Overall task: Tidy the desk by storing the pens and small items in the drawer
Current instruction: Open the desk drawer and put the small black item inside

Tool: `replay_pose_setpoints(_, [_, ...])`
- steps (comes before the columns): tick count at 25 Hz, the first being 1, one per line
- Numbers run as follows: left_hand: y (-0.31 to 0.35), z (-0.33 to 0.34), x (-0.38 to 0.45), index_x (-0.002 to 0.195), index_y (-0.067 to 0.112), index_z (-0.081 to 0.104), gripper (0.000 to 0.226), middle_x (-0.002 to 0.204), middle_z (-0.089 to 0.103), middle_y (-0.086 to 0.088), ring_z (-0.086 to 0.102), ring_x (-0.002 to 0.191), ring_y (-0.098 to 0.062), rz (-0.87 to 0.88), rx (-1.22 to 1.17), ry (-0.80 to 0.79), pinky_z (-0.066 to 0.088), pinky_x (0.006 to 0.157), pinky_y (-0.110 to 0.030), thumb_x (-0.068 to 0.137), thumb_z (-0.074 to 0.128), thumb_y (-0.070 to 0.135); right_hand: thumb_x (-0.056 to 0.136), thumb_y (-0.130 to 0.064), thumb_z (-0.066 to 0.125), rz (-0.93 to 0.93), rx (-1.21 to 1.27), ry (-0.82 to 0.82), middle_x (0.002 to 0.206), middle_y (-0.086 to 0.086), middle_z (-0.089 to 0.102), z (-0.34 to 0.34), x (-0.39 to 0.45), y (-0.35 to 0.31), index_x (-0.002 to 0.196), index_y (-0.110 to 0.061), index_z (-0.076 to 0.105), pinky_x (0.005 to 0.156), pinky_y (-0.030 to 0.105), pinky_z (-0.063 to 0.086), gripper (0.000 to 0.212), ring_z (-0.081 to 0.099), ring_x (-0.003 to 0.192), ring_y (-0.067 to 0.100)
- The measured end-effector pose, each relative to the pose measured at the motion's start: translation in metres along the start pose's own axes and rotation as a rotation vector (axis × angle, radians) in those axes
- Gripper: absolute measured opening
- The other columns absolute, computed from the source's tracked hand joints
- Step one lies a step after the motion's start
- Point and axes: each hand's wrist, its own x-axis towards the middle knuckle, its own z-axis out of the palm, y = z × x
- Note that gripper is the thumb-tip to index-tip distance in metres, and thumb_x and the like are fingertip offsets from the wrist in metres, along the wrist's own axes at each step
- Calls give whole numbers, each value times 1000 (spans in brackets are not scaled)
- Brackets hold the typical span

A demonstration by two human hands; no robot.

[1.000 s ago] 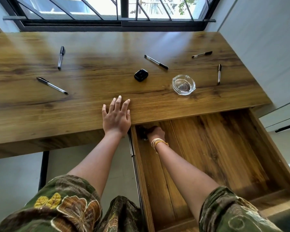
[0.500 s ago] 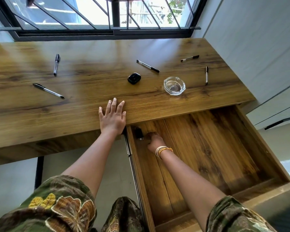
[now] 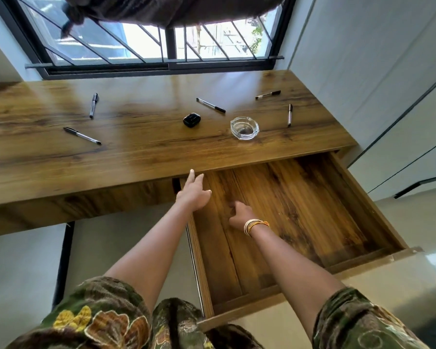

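pens lie scattered on the desk [image 3: 146,152], none yet in the drawer [image 3: 300,205], which stands pulled out under the desk's right front edge with only bare wood showing. one pen [image 3: 82,135] lies near the left front, another [image 3: 93,105] toward the left back, a third [image 3: 211,105] mid-back, a fourth [image 3: 267,94] near the right back corner, a fifth [image 3: 290,114] by the right edge. a small black case [image 3: 191,119] and a glass ashtray [image 3: 244,128] sit near the middle, just apart. the left hand [image 3: 193,195] reaches toward the desk's front edge with fingers straight, holding nothing. the right hand [image 3: 239,214] hangs low over the drawer's left part, fingers loosely curled, seemingly empty. each pen looks light, stiff and smooth, likely to roll on the polished wood, so a pinch at mid-barrel across its length would suit. the case looks light and slick; take it by its sides. the ashtray is probably heavy and breakable; grip its thick rim and set it down gently.
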Motion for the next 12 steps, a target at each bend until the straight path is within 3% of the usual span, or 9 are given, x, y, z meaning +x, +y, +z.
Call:
replay_pose_setpoints(3, [11,42,-32,153,21,24,61,162,12,-7,21,147,-30,1,2,17,22,118,-49,97,47,28,83,-17,61,-2,-46,-15,125,13,61,0,-18,28,125,-12,56,95,40,51,43,59,113,31])
replay_pose_setpoints(6, [16,80,-60,150,20,30,56,160,22,-10,29,143,-31,24,46,-64,31,114,-48,97,48,24,86,-17,55,-2,-128,-40,116,15,65,1,-42,55,113,-10,64,87,34,48,30,60,107,35])
replay_pose_setpoints(12, [19,128,-101,149,16,32,55,155,31,-13,30,143,-30,-23,13,-200,32,115,-45,98,51,22,80,-18,52,89,-124,-183,114,17,65,8,-78,100,111,-6,64,93,38,50,35,60,106,36])
